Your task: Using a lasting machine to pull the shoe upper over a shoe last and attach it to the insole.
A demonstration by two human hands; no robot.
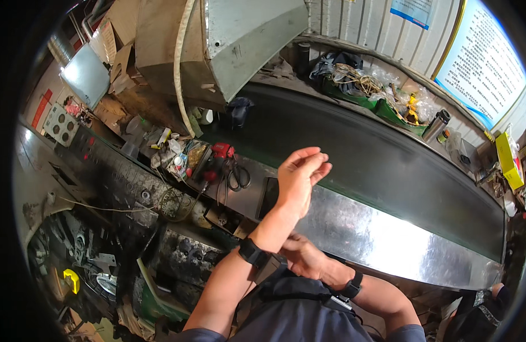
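My left hand is raised over the bare metal edge of a conveyor with a dark belt. Its fingers are loosely bent and a little apart, with nothing in them. A black wrist strap with a dark box-shaped piece is round my left wrist. Close against the underside of that forearm, my right hand has its fingers curled; their tips are partly hidden, and what they hold, if anything, does not show. Another black strap circles my right wrist.
Black-handled scissors and a red tool lie left of my hands. A metal hood stands over the belt's far left. Green trays of clutter and a steel flask line the far side. A person's dark sleeve shows lower right.
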